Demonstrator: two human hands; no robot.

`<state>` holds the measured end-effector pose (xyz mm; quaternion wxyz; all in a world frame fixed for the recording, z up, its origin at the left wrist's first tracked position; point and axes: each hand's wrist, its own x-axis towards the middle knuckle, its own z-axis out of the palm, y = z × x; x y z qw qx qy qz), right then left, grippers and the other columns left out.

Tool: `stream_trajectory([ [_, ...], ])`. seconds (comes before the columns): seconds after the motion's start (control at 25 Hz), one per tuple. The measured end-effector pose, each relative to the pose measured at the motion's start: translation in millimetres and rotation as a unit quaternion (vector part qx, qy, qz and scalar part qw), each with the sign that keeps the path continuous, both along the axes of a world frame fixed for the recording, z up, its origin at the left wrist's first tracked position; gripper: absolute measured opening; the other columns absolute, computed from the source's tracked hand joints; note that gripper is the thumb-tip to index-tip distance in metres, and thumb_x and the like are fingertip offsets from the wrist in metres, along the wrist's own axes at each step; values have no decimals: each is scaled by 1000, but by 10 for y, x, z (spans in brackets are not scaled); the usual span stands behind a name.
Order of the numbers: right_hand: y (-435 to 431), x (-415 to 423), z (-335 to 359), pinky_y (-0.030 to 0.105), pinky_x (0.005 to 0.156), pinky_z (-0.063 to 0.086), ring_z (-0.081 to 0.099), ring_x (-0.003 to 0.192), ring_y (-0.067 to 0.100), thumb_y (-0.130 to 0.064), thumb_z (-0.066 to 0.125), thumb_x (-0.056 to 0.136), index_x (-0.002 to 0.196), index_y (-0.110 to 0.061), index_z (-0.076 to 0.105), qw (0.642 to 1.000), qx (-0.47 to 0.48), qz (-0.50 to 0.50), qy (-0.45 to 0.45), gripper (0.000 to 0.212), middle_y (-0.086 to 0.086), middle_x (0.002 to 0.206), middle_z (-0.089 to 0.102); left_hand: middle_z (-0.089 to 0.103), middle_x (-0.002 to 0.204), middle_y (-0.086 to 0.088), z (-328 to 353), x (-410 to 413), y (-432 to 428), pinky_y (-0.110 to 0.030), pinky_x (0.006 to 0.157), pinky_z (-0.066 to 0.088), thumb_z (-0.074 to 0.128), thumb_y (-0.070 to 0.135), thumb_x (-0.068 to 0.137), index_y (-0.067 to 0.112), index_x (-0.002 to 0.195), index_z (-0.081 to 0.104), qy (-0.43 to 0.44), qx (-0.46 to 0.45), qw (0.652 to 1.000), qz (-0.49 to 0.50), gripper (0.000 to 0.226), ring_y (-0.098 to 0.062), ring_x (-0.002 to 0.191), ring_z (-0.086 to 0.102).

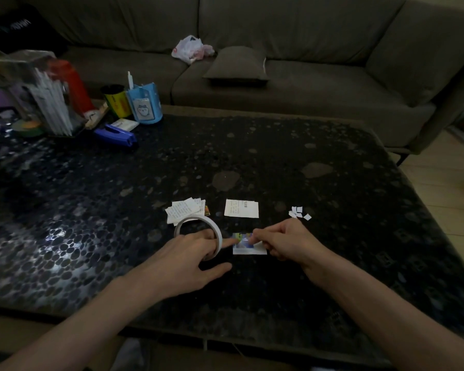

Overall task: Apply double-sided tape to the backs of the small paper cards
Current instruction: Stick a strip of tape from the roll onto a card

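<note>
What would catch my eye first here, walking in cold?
Two bare hands meet near the front middle of the dark pebble-patterned table: the left hand, a white ring-shaped tape roll looped over its fingers, touches a small colourful paper card that the right hand pinches. Just behind lie a fanned pile of white paper cards and, to the right, tiny white paper scraps.

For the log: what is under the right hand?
A small card, printed blue and green, lies on the table under the right hand, whose fingers pinch a white piece on it. The hand covers the card's right edge; what the piece is cannot be told.
</note>
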<state>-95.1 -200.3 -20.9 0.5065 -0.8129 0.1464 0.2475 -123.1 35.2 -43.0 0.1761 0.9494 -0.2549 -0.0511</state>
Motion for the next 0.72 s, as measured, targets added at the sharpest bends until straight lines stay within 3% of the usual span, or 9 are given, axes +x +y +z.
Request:
stream_trajectory([
  [0.16,37,5,21,23,57,40,54,60,5,-29,75,95,88,-19,84,1000,-8,-15,8,15,-6,68,63,58,125,14,5,10,-15,-30,84,54,51,63,99,51,154,36,-1,10,1000,-11,58,-6,106,61],
  [0.28,47,4,43,22,56,40,53,54,3,-28,73,96,90,-19,83,1000,-20,-13,8,15,-6,63,63,58,127,12,12,8,-24,-34,87,54,50,62,99,51,154,36,-3,15,1000,-6,58,-8,109,61],
  [0.48,60,19,33,21,53,41,52,56,5,-26,73,97,93,-17,82,1000,-25,-14,8,14,-2,72,65,55,126,13,-12,-30,-53,-32,81,55,51,61,99,52,152,39,-29,4,1000,-9,55,-11,103,64],
  [0.72,59,64,-9,16,46,40,51,41,0,-25,71,99,85,-15,82,1000,-27,-10,4,20,-9,56,63,55,129,7,-79,13,-90,-28,76,51,47,60,100,48,154,39,-65,30,997,-13,56,-12,101,64],
])
